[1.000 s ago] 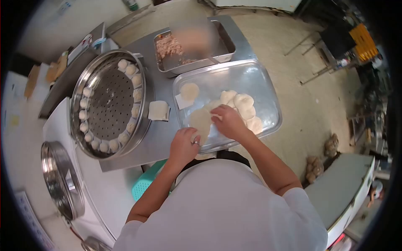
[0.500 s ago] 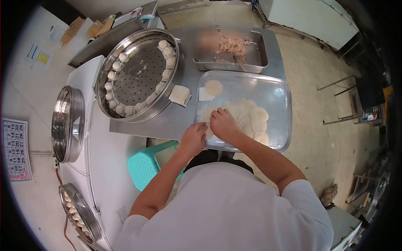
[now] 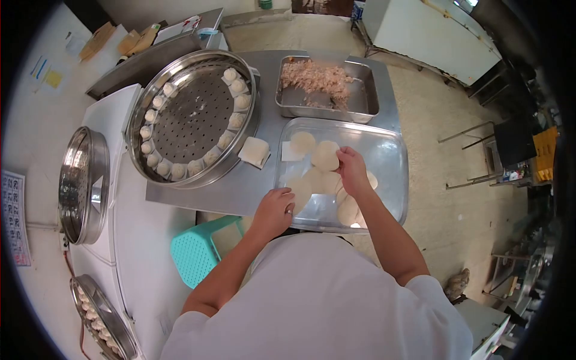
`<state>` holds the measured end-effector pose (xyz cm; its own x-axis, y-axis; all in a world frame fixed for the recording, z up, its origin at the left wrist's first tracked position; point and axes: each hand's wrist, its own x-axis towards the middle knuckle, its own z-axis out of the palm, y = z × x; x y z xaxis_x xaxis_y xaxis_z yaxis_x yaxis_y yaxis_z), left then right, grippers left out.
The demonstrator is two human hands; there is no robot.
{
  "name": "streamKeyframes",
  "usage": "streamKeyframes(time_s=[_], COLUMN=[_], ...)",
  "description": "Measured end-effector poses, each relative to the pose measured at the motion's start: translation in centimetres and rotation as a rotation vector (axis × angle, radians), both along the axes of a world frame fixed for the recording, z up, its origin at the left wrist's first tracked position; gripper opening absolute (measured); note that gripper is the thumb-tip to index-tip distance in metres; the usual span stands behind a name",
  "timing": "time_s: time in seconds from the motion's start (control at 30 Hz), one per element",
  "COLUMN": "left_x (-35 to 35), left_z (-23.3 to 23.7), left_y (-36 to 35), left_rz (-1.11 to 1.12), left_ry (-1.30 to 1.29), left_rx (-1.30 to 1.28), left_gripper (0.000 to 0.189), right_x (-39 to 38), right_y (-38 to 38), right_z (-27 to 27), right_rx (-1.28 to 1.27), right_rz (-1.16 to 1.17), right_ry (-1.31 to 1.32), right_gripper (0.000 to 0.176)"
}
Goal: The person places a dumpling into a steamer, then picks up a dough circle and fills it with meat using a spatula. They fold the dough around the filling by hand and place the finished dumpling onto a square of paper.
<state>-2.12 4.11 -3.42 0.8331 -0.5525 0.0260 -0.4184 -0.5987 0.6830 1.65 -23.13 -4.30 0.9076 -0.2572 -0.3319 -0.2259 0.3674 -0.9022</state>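
Thin round dough wrappers lie in the shallow metal tray (image 3: pixel 390 180) in front of me. My right hand (image 3: pixel 354 171) pinches one dough wrapper (image 3: pixel 325 156) by its right edge, over the tray's upper middle. At the tray's left side, my left hand (image 3: pixel 275 211) has its curled fingers on the edge of another dough wrapper (image 3: pixel 299 193); the fingertips are partly hidden. A single wrapper (image 3: pixel 303 143) rests beside a white paper square (image 3: pixel 291 153). More wrappers (image 3: pixel 348 213) overlap near the tray's front, partly behind my right hand.
Beyond the tray stands a deep pan (image 3: pixel 366 114) of minced filling (image 3: pixel 318 78). A round perforated steamer (image 3: pixel 192 114) at left carries a ring of dumplings. Between them sits a stack of paper squares (image 3: pixel 255 150). A green stool (image 3: pixel 198 252) is below the table.
My hands were together at the tray's left side. The right has moved up and right with a wrapper, while the left stays near the left edge. The view has shifted slightly.
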Motion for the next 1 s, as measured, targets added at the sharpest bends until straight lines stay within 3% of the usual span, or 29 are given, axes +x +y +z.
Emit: streamKeyframes(time_s=[0.03,0.07,0.13,0.17,0.23,0.3,0.37,0.47,0.57,0.7,0.8,0.9,1.0], left_x=[0.2,0.7,2.2,3.2,4.9,5.5,5.7,5.4,5.1,5.0,5.1,5.0,4.2], left_z=[0.8,1.3,2.0,2.3,3.0,3.4,3.2,2.2,1.0,1.4,1.7,2.8,3.2], left_y=[-0.3,-1.0,-2.3,-2.4,-2.5,-3.0,-3.1,-3.9,-4.4,-4.1,-3.4,-3.6,-5.0], left_rz=[0.043,0.161,0.406,0.353,0.231,0.304,0.319,0.281,0.19,0.142,0.126,0.149,0.243], left_ry=[0.04,0.417,1.188,1.31,1.559,1.557,1.509,1.43,1.397,1.201,1.109,1.154,1.239], left_rx=[-0.063,-0.365,-0.953,-1.065,-1.282,-1.24,-1.128,-1.054,-1.031,-0.947,-0.815,-0.713,-0.794], left_gripper=[0.033,0.035,0.04,0.045,0.055,0.049,0.047,0.044,0.041,0.033,0.033,0.035,0.035], right_x=[-0.6,-1.5,-3.4,-4.0,-5.1,-5.4,-5.8,-5.4,-5.2,-5.0,-4.3,-3.7,-2.6], right_y=[0.1,0.6,2.8,3.8,5.1,5.1,4.7,5.2,5.8,5.7,5.0,3.4,1.0], right_z=[1.8,3.5,6.3,7.5,9.3,9.3,8.0,7.4,6.3,5.8,6.9,6.5,7.4], right_rx=[-0.211,-0.421,-0.832,-1.033,-1.095,-1.029,-0.815,-0.376,-0.274,-0.262,-0.076,-0.169,-0.766], right_rz=[0.044,0.092,0.277,0.375,0.37,0.307,0.177,0.167,0.248,0.197,0.238,0.324,0.497], right_ry=[-0.048,-0.088,-0.42,-0.591,-0.559,-0.393,-0.102,0.174,0.299,0.245,0.281,0.293,0.1], right_gripper=[0.016,0.016,0.017,0.018,0.02,0.023,0.026,0.027,0.025,0.022,0.021,0.02,0.021])
